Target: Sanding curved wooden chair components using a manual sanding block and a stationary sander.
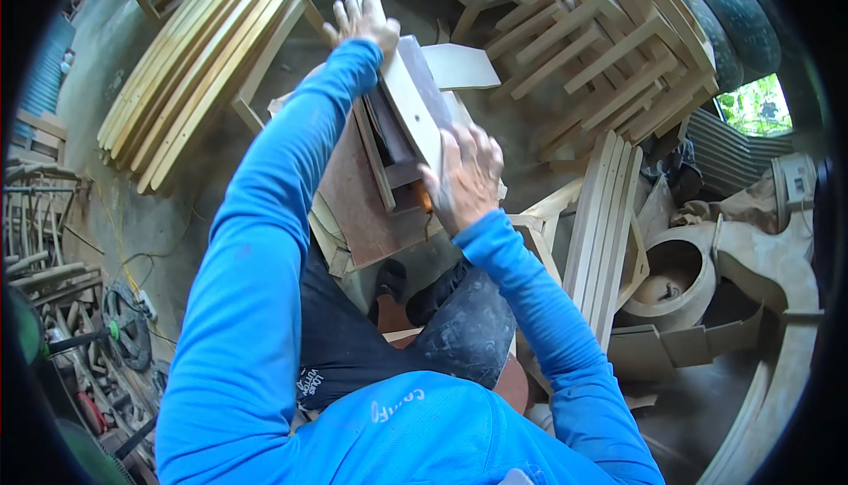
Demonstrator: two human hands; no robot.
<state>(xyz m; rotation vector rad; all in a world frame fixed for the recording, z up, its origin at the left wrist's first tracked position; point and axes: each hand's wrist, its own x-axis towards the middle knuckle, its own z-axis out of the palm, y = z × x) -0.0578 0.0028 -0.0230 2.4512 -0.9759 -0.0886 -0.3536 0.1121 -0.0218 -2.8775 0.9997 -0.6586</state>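
Observation:
A pale, curved wooden slat (408, 96) with a small hole near its close end lies lengthwise in front of me. My left hand (364, 26) is at its far part, fingers partly spread and the thumb side against the wood. At the near end, my right hand (466, 176) grips the slat, its thumb on the left edge and its fingers on the other side. Under and beside the slat runs a flat grey strip (427, 79), on a wooden stand with a brown board (353, 207). The underside of the slat is hidden.
Curved wooden slats (208, 61) are stacked at the far left. Wooden frames (609, 52) pile up at the far right. Several straight slats (602, 238) lean right of my knee, near a round drum-like housing (667, 277). Rods and tools (75, 308) crowd the left.

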